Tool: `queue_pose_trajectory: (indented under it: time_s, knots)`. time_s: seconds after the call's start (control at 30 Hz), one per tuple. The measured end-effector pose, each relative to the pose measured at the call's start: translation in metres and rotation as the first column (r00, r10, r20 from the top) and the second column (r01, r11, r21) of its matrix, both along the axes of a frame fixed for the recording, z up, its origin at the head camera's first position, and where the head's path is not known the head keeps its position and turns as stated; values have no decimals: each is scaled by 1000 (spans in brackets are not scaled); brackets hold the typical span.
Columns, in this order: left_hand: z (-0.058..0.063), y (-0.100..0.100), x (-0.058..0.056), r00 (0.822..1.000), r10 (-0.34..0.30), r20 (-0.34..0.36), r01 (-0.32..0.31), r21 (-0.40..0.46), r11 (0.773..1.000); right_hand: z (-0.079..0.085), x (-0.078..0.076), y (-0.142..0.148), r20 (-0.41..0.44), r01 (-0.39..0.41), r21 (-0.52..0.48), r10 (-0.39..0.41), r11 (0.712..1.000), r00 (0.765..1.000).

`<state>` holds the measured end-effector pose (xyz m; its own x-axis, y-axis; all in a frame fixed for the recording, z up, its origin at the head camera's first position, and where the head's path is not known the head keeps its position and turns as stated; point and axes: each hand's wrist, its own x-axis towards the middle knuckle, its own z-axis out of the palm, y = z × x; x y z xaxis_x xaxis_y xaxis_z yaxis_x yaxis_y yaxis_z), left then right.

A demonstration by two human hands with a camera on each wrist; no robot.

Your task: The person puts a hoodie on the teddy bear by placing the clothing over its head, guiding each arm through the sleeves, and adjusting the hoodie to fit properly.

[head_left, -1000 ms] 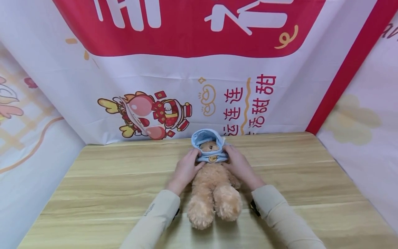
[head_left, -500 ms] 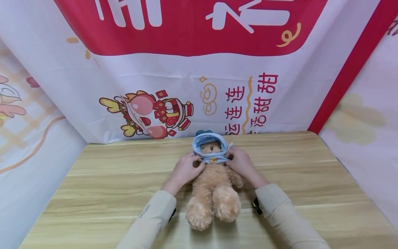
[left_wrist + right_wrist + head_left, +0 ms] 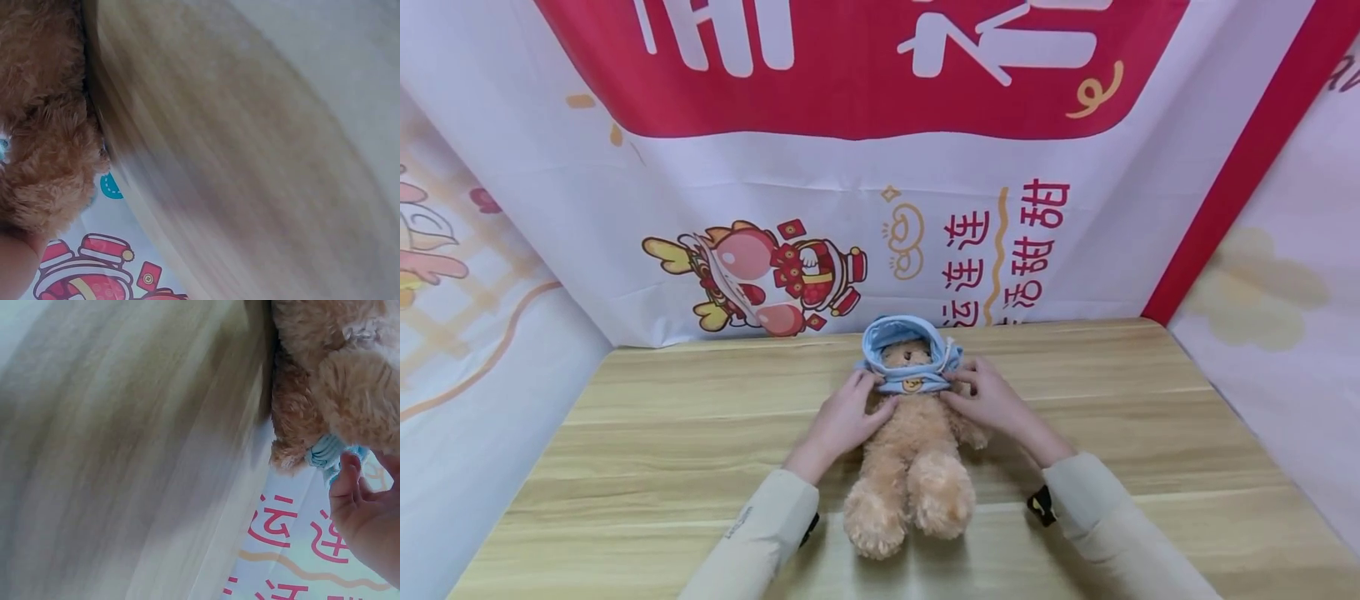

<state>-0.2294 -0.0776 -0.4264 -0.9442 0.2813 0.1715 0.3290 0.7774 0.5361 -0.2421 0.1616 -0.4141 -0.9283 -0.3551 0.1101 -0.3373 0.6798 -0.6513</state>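
A light-brown teddy bear [image 3: 917, 437] lies on its back on the wooden table, feet toward me. Bunched round its head and neck is a light-blue garment [image 3: 904, 385] with a yellow patch, its wide opening framing the bear's face. My left hand [image 3: 847, 414] holds the garment's lower left edge, thumb by the bear's chest. Opposite it, my right hand [image 3: 996, 402] pinches the lower right edge between thumb and bent fingers. Brown fur [image 3: 44, 125] fills the left side of the left wrist view. In the right wrist view, fingertips [image 3: 351, 464] meet ribbed blue cloth [image 3: 326, 452].
The wooden table [image 3: 700, 433] extends to both sides of the bear. Behind it hangs a white and red printed cloth [image 3: 820, 179] with a cartoon figure and red characters, close beyond the bear's head. More white printed cloth [image 3: 1262, 350] covers the sides.
Both hands have shifted their hold along the garment's lower edge, and the right forearm has swung outward. The blue cloth bulges wider beside the head, and the bear's feet have moved slightly left.
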Motion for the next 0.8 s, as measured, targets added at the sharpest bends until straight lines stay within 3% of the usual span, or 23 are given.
queue_pose_trajectory:
  time_s: [0.2,0.4,0.6,0.8]
  knots:
    - [1,-3,3,1000,2,-7,-1,12,1000,-1,7,6,129,-117,-5,117,993,985]
    - [1,-6,5,1000,2,7,-2,11,1000,-5,11,13,212,-164,-66,175,984,961]
    - [0,-7,6,1000,-9,-11,9,29,1000,-9,11,15,175,-154,-88,168,984,970]
    - [0,-6,6,1000,-22,2,22,54,998,-13,11,12,79,-99,-139,111,985,991]
